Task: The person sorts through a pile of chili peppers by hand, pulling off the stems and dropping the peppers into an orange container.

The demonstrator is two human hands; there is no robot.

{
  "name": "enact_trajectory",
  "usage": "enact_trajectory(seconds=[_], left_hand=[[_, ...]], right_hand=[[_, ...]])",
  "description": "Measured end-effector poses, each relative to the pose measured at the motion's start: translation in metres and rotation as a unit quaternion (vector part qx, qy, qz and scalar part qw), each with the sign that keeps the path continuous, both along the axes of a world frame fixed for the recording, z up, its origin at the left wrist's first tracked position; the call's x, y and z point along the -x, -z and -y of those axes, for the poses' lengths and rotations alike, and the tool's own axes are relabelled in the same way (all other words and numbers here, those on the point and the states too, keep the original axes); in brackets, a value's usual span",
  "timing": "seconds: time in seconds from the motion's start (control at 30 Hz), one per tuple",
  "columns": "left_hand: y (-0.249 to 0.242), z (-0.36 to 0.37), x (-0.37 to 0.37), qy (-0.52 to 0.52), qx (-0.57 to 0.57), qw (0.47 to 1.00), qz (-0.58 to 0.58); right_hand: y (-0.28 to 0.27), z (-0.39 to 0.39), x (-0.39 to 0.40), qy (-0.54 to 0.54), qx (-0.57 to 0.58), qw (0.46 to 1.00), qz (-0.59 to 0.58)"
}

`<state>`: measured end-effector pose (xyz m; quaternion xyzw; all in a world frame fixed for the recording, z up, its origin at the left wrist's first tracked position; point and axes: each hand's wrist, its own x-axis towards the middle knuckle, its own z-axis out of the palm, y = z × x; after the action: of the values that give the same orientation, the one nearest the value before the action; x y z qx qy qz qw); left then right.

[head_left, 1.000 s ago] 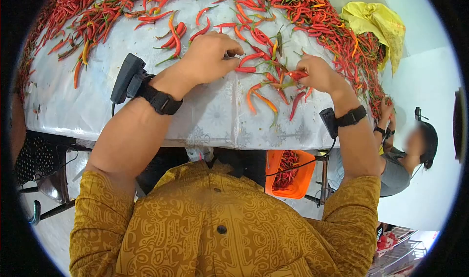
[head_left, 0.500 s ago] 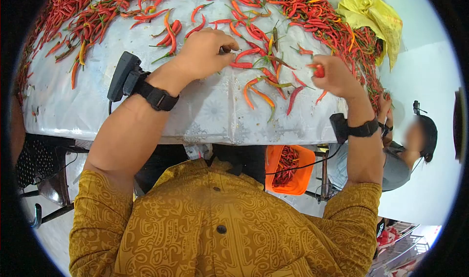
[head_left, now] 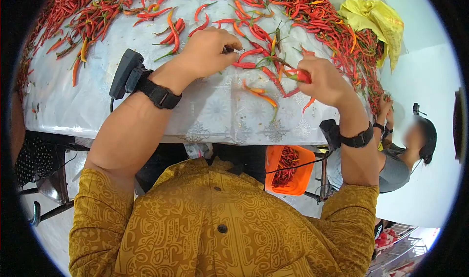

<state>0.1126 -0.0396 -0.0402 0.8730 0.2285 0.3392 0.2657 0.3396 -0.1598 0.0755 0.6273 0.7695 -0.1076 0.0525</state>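
My left hand (head_left: 210, 52) rests over the table with its fingers curled toward the thumb; what they hold, if anything, is hidden. Just right of its fingertips are loose red chillies (head_left: 245, 65). My right hand (head_left: 320, 79) is closed around red chillies (head_left: 303, 76), whose green stems point left. Below and left of it, an orange chilli (head_left: 264, 97) with a green stem lies on the pale patterned tablecloth (head_left: 210, 106).
Heaps of red chillies (head_left: 312, 8) line the far and right sides. A yellow sack (head_left: 373, 20) stands at the back right. An orange basket (head_left: 305, 172) with chillies is below the table edge. A co-worker (head_left: 405, 155) is at the right, hands at the heap.
My right hand has moved slightly left and down, and more of the red chillies in it shows. A long red chilli near it no longer lies where it was. My left hand has barely moved.
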Motion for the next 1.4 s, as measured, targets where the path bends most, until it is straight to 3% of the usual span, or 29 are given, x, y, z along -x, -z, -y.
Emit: enact_trajectory(seconds=[0.13,0.23,0.37,0.47,0.53,0.7,0.77,0.8,0.87,0.93,1.03,1.07,1.13,1.17,1.23,1.37,1.4], left_hand=[[0.001,-0.001,0.000,-0.004,-0.005,1.000,-0.002],[0.001,-0.001,0.000,-0.003,-0.007,1.000,0.005],[0.001,0.000,0.000,-0.003,0.016,1.000,0.002],[0.000,0.000,0.001,-0.007,-0.007,1.000,0.003],[-0.001,0.001,0.000,-0.004,0.011,1.000,0.012],[0.000,0.001,-0.001,-0.011,0.000,1.000,0.023],[-0.001,0.001,-0.001,-0.015,-0.007,1.000,0.020],[-0.002,0.001,-0.001,-0.013,-0.004,1.000,0.021],[-0.001,0.001,0.000,-0.015,0.000,1.000,0.021],[0.001,0.001,-0.001,-0.015,-0.008,0.999,0.035],[0.000,0.001,-0.001,-0.008,-0.016,0.999,0.033],[0.000,0.002,-0.001,-0.008,-0.015,0.999,0.032],[-0.001,0.002,-0.002,-0.008,-0.024,0.999,0.030],[-0.001,0.002,-0.003,-0.008,-0.023,0.999,0.029],[-0.002,0.002,-0.003,-0.016,-0.013,0.999,0.028],[0.002,0.000,-0.004,-0.022,-0.019,0.999,0.041],[0.003,-0.001,-0.004,-0.022,-0.023,0.998,0.049]], right_hand=[[0.023,0.009,0.027,-0.003,0.015,1.000,-0.010],[0.051,0.010,0.032,-0.074,0.003,0.995,0.062],[0.045,0.010,0.035,-0.028,0.056,0.995,0.073],[0.035,0.011,0.025,-0.109,0.015,0.994,0.012],[0.012,0.007,0.024,-0.011,0.021,0.999,-0.029],[0.000,-0.029,-0.011,0.070,-0.048,0.994,-0.067],[0.007,-0.049,-0.019,0.110,-0.033,0.992,0.047],[0.015,-0.053,-0.022,0.108,-0.034,0.992,0.046],[0.037,-0.060,-0.025,-0.001,-0.026,0.997,-0.072],[0.046,-0.054,-0.019,-0.013,-0.041,0.995,-0.091],[0.038,-0.049,-0.015,0.085,0.121,0.976,-0.160],[0.033,-0.050,-0.016,0.085,0.122,0.976,-0.161],[0.025,-0.053,-0.023,0.050,0.045,0.996,-0.064],[0.028,-0.059,-0.033,0.050,0.046,0.996,-0.065],[0.035,-0.080,-0.052,0.132,-0.064,0.977,-0.158],[0.043,-0.115,-0.055,0.191,-0.016,0.969,-0.155],[0.055,-0.124,-0.057,0.189,-0.032,0.977,-0.097]])
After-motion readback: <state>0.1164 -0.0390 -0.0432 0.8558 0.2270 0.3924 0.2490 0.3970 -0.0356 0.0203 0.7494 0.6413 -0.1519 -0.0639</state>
